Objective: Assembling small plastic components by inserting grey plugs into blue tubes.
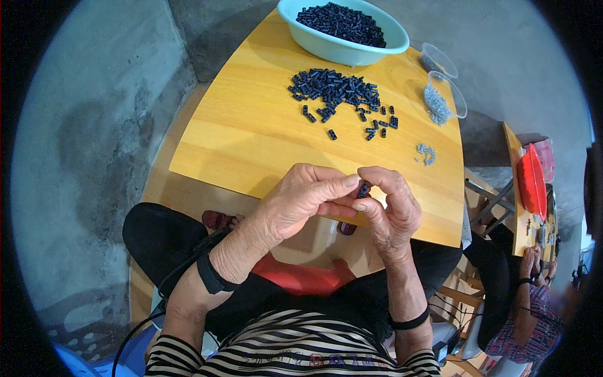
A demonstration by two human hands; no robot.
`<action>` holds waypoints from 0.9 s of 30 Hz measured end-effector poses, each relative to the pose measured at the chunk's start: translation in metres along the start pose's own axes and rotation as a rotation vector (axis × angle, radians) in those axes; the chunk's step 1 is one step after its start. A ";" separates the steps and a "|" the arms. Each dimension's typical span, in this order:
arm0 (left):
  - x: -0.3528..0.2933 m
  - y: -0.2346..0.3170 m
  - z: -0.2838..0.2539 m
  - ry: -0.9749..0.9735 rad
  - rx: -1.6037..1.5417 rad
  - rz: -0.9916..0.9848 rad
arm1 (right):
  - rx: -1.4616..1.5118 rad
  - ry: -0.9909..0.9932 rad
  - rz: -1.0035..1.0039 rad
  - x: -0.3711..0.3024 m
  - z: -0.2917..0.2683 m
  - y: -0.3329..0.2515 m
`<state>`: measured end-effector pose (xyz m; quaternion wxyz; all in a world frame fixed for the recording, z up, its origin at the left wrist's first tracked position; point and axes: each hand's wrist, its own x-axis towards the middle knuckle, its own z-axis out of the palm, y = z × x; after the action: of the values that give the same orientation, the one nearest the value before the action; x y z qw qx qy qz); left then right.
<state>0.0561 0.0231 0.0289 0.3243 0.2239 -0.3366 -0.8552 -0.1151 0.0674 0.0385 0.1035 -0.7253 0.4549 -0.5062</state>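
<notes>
A small black block-shaped plastic piece with holes (363, 189) is pinched between my two hands, just over the table's near edge. My left hand (308, 196) reaches it from the left, thumb and fingers closed against it. From the right, my right hand (392, 210) grips the same piece between thumb and forefinger. Farther up the table lies a loose pile of similar black pieces (336, 88), with several scattered at its near side. Small silvery metal parts (427, 153) lie in a little heap to the right. Whether one of them is in my fingers, I cannot make out.
A light-blue basin (314, 45) full of black pieces stands at the table's (220, 144) far side. Two clear plastic tubs, one of silvery parts (436, 105), sit at the far right. Another person (534, 308) works at a second table with a red basin (532, 182).
</notes>
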 end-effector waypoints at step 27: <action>0.035 -0.012 -0.005 0.161 1.004 0.570 | -0.249 -0.136 -0.061 -0.002 -0.015 0.020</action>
<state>0.0304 0.0032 0.0113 0.4204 0.3149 -0.7220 -0.4503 -0.1391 0.0627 0.0320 0.0279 -0.7788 0.4838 -0.3983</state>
